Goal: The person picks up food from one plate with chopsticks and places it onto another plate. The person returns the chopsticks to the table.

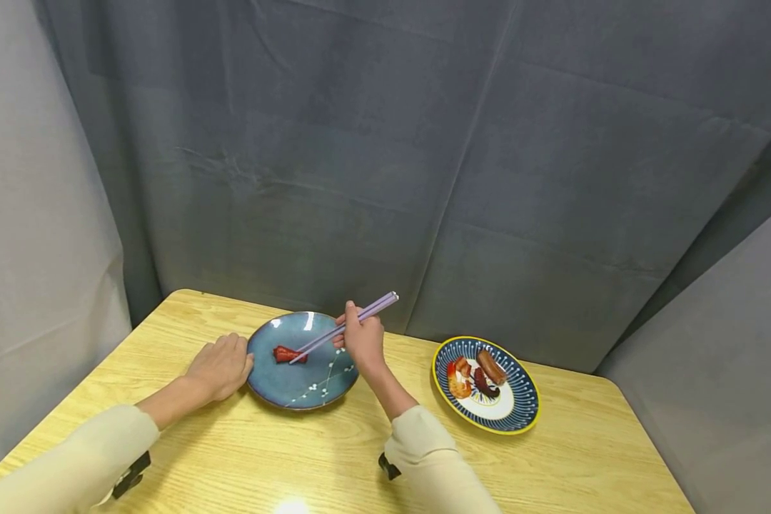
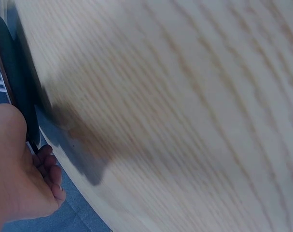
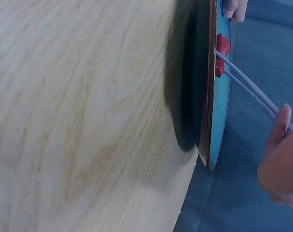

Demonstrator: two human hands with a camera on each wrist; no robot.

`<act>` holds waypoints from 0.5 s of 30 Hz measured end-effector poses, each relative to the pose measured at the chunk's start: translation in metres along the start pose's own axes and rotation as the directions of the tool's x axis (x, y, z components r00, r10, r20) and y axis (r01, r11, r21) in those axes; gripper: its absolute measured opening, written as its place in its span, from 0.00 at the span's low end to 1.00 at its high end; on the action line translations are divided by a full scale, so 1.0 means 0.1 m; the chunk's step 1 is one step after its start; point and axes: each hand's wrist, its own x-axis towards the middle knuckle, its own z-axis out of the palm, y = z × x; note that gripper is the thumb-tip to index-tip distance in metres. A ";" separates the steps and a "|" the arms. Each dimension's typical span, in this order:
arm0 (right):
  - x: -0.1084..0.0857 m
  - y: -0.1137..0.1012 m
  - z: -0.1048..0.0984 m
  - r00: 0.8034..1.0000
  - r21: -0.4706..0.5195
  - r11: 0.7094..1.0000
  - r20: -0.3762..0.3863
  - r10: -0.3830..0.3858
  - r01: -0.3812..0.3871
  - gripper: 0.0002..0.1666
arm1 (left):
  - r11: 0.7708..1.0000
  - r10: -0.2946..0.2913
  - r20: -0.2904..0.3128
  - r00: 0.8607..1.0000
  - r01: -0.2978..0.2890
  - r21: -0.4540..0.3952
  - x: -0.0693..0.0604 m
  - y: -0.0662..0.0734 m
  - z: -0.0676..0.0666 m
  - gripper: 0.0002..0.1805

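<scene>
On the blue plate (image 1: 276,389), which has a white blossom pattern, lies a red piece of food (image 1: 283,354) of a kind I cannot make out. My right hand (image 1: 365,341) holds a pair of lilac chopsticks (image 1: 324,337). Their tips touch the red piece, one on each side, as the right wrist view also shows. With the thumb at the rim and the fingers curled by its edge, my left hand (image 1: 221,366) grips the plate's left side. The left wrist view shows those curled fingers (image 2: 52,174) close up.
To the right stands a second plate (image 1: 525,400), patterned dark blue and white with a yellow rim. It bears a shrimp (image 1: 460,387), a brown sausage-like piece (image 1: 492,367) and a dark red piece (image 1: 484,383). A grey curtain (image 1: 360,178) hangs behind the wooden table (image 1: 283,457).
</scene>
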 end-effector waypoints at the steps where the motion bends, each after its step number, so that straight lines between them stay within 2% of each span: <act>1: 0.00 0.00 0.00 1.000 -0.006 1.000 -0.013 0.008 -0.008 0.30 | 1.000 0.000 0.001 1.000 0.000 0.001 0.00 0.00 0.00 0.11; 6: -0.02 -0.01 -0.02 0.998 -0.017 1.000 -0.053 0.024 -0.025 0.30 | 1.000 -0.001 0.000 1.000 0.001 -0.001 -0.01 -0.01 0.01 0.11; 15: 0.02 -0.02 -0.07 0.994 0.049 0.998 -0.093 0.055 -0.050 0.30 | 1.000 0.005 -0.014 1.000 -0.005 -0.001 0.00 -0.01 0.02 0.11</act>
